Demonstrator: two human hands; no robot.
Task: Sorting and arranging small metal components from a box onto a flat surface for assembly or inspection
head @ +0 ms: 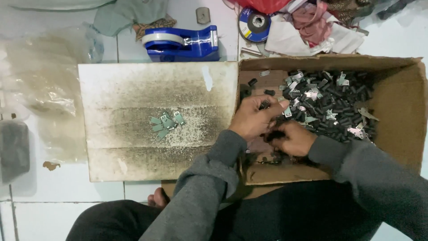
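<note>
Both my hands are inside a brown cardboard box (401,102) holding several small black cylinders (343,105) mixed with small silver metal clips (312,94). My left hand (254,117) pinches a small black piece between thumb and fingers at the left edge of the pile. Just right of it and lower, my right hand (292,138) is curled around a clump of the black pieces. On a stained white board (133,85) to the left of the box lies a small cluster of flat metal clips (166,124), apart from both hands.
A blue tape dispenser (183,43) stands behind the board. A round abrasive disc (254,24), crumpled cloth and paper (312,31) lie behind the box. Clear plastic bags (42,85) and a dark block (13,149) sit at the left on white floor tiles. My knees are below.
</note>
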